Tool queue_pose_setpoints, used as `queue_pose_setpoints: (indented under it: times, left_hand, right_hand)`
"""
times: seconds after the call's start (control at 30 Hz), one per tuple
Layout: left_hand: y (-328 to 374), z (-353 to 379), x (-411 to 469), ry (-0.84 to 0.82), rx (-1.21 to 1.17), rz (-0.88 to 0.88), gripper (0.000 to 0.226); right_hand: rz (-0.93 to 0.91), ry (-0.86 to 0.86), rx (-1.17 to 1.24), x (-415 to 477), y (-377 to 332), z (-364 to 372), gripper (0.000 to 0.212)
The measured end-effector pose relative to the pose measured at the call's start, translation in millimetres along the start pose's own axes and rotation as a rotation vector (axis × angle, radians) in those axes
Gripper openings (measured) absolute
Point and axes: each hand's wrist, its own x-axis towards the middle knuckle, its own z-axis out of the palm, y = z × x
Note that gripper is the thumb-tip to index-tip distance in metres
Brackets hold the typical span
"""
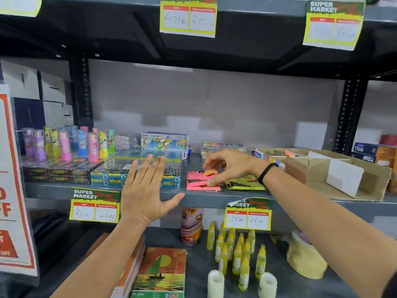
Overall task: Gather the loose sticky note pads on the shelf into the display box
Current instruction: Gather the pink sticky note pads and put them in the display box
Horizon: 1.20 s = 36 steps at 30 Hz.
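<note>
At shelf front edge | right hand (231,166) pinching pink sticky note pads (200,181), thumb under, fingers over; left hand (144,190) open, empty | display box (343,175) right of grip | risk: lower pad slips out, yellow pad (245,184) beside gets dragged off.

Neon pen boxes (58,174) left; yellow glue bottles (235,252) (lower shelf) beside tape rolls (216,283).

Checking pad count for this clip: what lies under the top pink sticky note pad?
Under the top pink sticky note pad lies at least one more pink pad on the shelf. The right hand covers the stack's right end.
</note>
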Motion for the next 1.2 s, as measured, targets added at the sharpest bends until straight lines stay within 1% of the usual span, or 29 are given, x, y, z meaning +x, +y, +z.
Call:
queue_pose_setpoints:
  times: [0.13, 0.2, 0.23, 0.27, 0.3, 0.37, 0.4, 0.43, 0.5, 0.57, 0.63, 0.7, 0.8, 0.9, 1.03, 1.13, 1.2]
  left_hand:
    - [2, 1, 1, 0.003, -0.006, -0.001, 0.097]
    - [2, 1, 0, 0.003, -0.006, -0.001, 0.097]
    - [2, 1, 0, 0.004, -0.009, -0.002, 0.098]
    - [2, 1, 0, 0.008, -0.012, -0.004, 0.097]
    - [2, 1, 0, 0.015, -0.014, -0.005, 0.097]
    - [2, 1, 0, 0.036, -0.017, -0.003, 0.096]
    - [3, 1, 0, 0.047, -0.017, 0.004, 0.095]
    - [3, 1, 0, 0.05, -0.012, 0.009, 0.096]
    - [5, 0, -1, 0.03, -0.007, 0.016, 0.1]
    - [3, -2, -2, 0.006, -0.001, 0.013, 0.105]
    - [2, -3, -2, -0.011, 0.006, 0.013, 0.109]
    - [0, -4, -2, -0.026, 0.011, 0.016, 0.109]
    - [1, -4, -3, -0.031, 0.014, 0.018, 0.109]
    - [1, -3, -4, -0.036, 0.013, 0.021, 0.11]
    - [1, -3, -4, -0.036, 0.007, 0.022, 0.112]
    - [2, -2, -4, -0.007, -0.002, 0.02, 0.11]
    - [2, -2, -5, 0.003, -0.006, 0.02, 0.108]
  right_hand:
    - [0.006, -0.019, -0.074, -9, -10, 0, 0.051]
    - [0.039, -0.06, -0.141, -14, -17, 0, 0.054]
    - [0.062, -0.054, -0.177, -16, -21, 1, 0.057]
    - [0.084, 0.008, -0.211, -19, -25, 3, 0.06]
    - [0.11, 0.138, -0.235, -23, -32, 6, 0.062]
    - [0.187, 0.516, -0.252, -35, -51, 18, 0.058]
    - [0.231, 0.667, -0.247, -42, -62, 26, 0.053]
    - [0.267, 0.758, -0.24, -48, -74, 34, 0.049]
    - [0.322, 0.823, -0.226, -57, -90, 51, 0.047]
    - [0.362, 0.803, -0.243, -57, -98, 66, 0.051]
    - [0.435, 0.713, -0.283, -48, -99, 79, 0.055]
    - [0.481, 0.661, -0.336, -38, -97, 87, 0.056]
    - [0.493, 0.682, -0.382, -29, -90, 92, 0.059]
    - [0.528, 0.674, -0.378, -27, -89, 94, 0.062]
    - [0.57, 0.647, -0.346, -20, -92, 88, 0.058]
    - [0.568, 0.638, -0.316, -17, -92, 87, 0.055]
    - [0.568, 0.645, -0.335, -17, -91, 90, 0.057]
